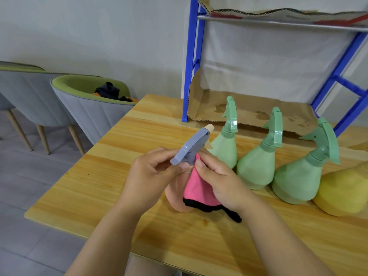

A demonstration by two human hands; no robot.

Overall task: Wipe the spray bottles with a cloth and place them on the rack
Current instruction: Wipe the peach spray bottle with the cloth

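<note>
My left hand grips the grey-blue spray head of a peach spray bottle tilted over the wooden table. My right hand presses a pink cloth with a black edge against the bottle's neck and body, fingers curled round the cloth. Three green spray bottles stand in a row to the right, and a yellow bottle sits at the right edge. Behind them stands the blue rack, its lower shelf lined with cardboard.
Two grey-green chairs stand left of the table on a grey tiled floor; one holds dark clothing. An upper rack shelf also carries cardboard. The table's left edge runs diagonally near my left forearm.
</note>
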